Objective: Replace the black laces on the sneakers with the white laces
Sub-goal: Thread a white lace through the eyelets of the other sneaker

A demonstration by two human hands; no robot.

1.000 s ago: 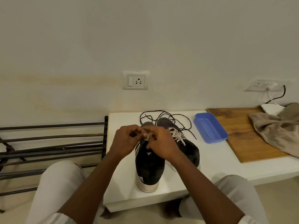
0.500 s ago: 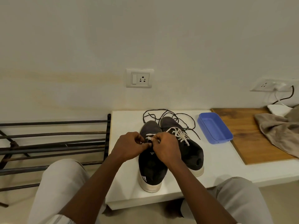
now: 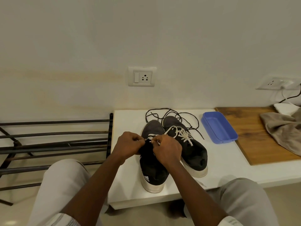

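L hand (image 3: 128,145) & R hand (image 3: 167,150), close together, both pinch white lace (image 3: 152,136) on near shoe (image 3: 154,170); keep ends even, pull snug w/o twisting

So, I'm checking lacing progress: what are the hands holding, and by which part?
The left hand and the right hand each pinch the white lace of the left sneaker, close above its tongue. The lace's ends are hidden.
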